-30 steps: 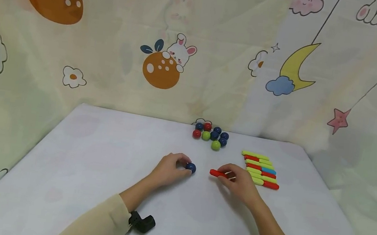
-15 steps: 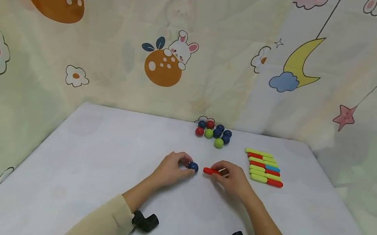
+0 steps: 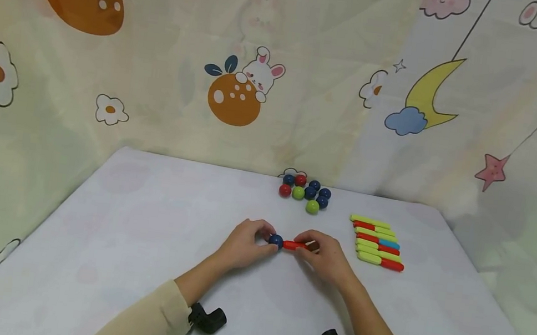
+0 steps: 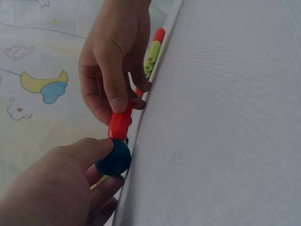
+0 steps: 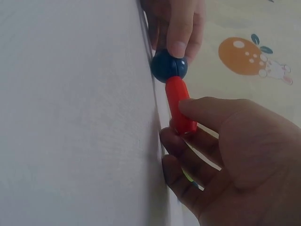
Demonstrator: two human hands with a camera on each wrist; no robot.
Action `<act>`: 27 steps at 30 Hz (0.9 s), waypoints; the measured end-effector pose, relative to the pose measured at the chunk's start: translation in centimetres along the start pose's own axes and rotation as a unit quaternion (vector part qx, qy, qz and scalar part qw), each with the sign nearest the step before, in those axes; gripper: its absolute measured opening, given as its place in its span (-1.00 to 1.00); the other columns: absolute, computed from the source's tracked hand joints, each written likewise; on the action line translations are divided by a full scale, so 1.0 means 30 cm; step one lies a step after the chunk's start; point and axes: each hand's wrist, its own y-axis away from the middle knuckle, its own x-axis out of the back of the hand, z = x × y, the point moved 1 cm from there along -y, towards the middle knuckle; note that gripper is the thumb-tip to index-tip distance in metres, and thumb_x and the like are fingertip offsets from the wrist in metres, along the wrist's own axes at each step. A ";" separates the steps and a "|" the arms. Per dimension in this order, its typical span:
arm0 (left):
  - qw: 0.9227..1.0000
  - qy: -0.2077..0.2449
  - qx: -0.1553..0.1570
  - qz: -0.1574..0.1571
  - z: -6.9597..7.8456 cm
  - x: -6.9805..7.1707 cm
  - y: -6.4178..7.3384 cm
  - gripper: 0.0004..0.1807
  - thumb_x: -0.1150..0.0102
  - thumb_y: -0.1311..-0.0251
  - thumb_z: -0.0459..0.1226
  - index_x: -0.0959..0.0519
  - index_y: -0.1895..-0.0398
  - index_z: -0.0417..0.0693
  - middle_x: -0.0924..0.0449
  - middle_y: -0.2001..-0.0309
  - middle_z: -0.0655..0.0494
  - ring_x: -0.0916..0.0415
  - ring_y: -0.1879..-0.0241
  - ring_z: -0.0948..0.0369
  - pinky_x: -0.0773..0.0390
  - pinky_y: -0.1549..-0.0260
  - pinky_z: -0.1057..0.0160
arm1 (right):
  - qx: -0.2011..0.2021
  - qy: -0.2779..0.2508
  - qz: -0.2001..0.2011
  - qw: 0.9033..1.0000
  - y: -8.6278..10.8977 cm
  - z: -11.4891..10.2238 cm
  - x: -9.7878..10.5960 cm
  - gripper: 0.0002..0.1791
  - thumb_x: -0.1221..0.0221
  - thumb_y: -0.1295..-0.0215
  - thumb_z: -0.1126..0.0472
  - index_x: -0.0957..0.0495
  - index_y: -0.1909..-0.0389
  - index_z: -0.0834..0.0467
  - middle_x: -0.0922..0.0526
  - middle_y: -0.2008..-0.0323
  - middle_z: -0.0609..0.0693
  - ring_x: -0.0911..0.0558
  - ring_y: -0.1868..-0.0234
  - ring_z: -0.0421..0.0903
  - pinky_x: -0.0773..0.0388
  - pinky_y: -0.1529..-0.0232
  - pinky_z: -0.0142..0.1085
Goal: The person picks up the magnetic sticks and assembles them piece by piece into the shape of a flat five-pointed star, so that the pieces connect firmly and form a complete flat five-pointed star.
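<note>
My left hand [image 3: 245,245] pinches a dark blue ball [image 3: 276,240] between thumb and fingers, low over the white table. Facing it, my right hand [image 3: 327,257] pinches a short red rod [image 3: 293,245] by its right part. The rod's left end touches the ball's right side. In the left wrist view the rod [image 4: 119,125] meets the ball [image 4: 114,159] end-on. From the right wrist view the ball [image 5: 165,66] and the rod [image 5: 178,101] also stand in contact, in one line. Whether the rod's tip sits inside the ball cannot be told.
Behind the hands, near the table's [image 3: 154,192] far edge, lies a cluster of blue, red and green balls [image 3: 298,193]. Right of my right hand, several yellow-green, red and blue rods [image 3: 379,246] lie in a stack of rows. A patterned cloth [image 3: 167,93] hangs behind.
My right hand has moved left with the red rod, closing the gap until the rod meets the blue ball. My left hand has stayed nearly in place, holding the ball.
</note>
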 end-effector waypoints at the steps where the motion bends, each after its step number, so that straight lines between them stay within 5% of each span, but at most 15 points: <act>1: 1.000 -0.001 0.001 0.000 0.001 0.002 0.001 -0.71 -0.42 -0.22 -0.13 -0.68 0.03 0.00 -0.67 0.21 0.21 -0.52 0.06 0.17 -0.43 -0.22 -0.04 | -0.001 -0.002 -0.001 1.000 -0.001 -0.001 0.000 -0.77 -0.33 -0.36 0.26 -0.69 -0.01 0.05 -0.73 0.04 -0.04 -0.64 0.07 -0.09 -0.67 -0.08 -0.14; 10: 1.000 -0.012 -0.015 -0.003 0.006 0.005 0.006 -0.71 -0.44 -0.19 -0.19 -0.69 0.03 0.01 -0.67 0.22 0.21 -0.49 0.08 0.18 -0.41 -0.14 0.01 | -0.001 -0.031 0.015 0.999 -0.020 -0.004 -0.014 -0.74 -0.28 -0.39 0.32 -0.69 -0.06 0.10 -0.71 -0.06 0.05 -0.69 -0.04 0.03 -0.65 -0.17 -0.03; 17: 1.000 -0.007 -0.024 -0.001 0.002 -0.003 0.008 -0.72 -0.42 -0.21 -0.20 -0.69 0.03 0.01 -0.70 0.18 0.20 -0.56 0.01 0.15 -0.23 -0.45 -0.15 | -0.041 -0.079 0.029 0.996 -0.038 -0.015 -0.029 -0.57 -0.24 -0.41 0.33 -0.56 -0.27 0.10 -0.62 -0.22 0.12 -0.68 -0.06 0.05 -0.67 -0.16 -0.09; 27: 1.000 -0.006 -0.027 -0.003 0.002 -0.003 0.010 -0.67 -0.44 -0.22 -0.22 -0.67 -0.05 0.01 -0.75 0.04 0.15 -0.58 -0.09 0.13 -0.24 -0.44 -0.15 | -0.061 -0.118 0.029 0.991 -0.065 -0.046 -0.057 -0.56 -0.22 -0.40 0.32 -0.55 -0.28 0.10 -0.58 -0.28 0.15 -0.70 -0.03 0.03 -0.70 -0.09 -0.15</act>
